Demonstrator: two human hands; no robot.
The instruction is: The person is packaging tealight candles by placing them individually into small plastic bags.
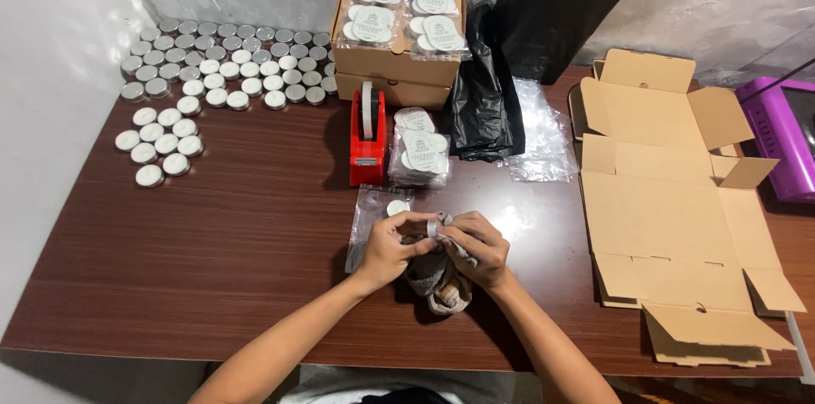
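Hands meet at mid-table: left hand (392, 244) and right hand (475, 247) both pinch a small tealight (434, 227), fingers clamped on it, a grey cloth (437, 281) under the right. Risk: tealight slipping onto the plastic bag (371, 221), if grip loosens.

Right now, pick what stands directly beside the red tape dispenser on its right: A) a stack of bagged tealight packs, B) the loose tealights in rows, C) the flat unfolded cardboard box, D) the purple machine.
A: a stack of bagged tealight packs stands right next to the red tape dispenser, while the flat unfolded cardboard box lies far off at the table's right side.
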